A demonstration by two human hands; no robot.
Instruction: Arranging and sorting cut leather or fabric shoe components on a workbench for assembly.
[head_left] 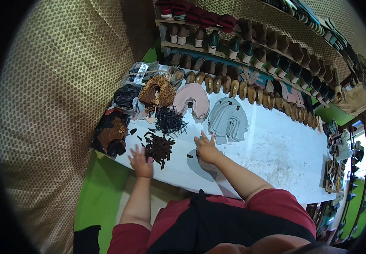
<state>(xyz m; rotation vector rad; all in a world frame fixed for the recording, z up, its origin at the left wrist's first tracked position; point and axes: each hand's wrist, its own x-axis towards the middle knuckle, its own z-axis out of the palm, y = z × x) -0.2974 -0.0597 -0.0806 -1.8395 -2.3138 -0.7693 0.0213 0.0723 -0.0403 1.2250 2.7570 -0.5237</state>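
Note:
My left hand [141, 164] has its fingers spread, just beside a pile of short dark brown strips [159, 149]. My right hand [207, 149], fingers apart, rests over the upper end of a single grey curved shoe-upper piece [203, 170] near the table's front edge. A small dark mark or patch shows on that piece. Beyond my right hand lies a fanned stack of similar grey U-shaped pieces [229, 120]. Left of it are a stack of pale pink U-shaped pieces [193, 99] and leopard-print ones [157, 91]. Thin black strips [168, 120] lie heaped below the leopard stack.
A black bag with leopard-print scraps [112, 133] sits at the table's left corner, below a bin lined with black plastic [127, 96]. Brown shoe lasts [234, 88] line the back edge of the white table [276, 156]. Shelves of shoes [233, 48] rise behind; patterned curtain hangs left.

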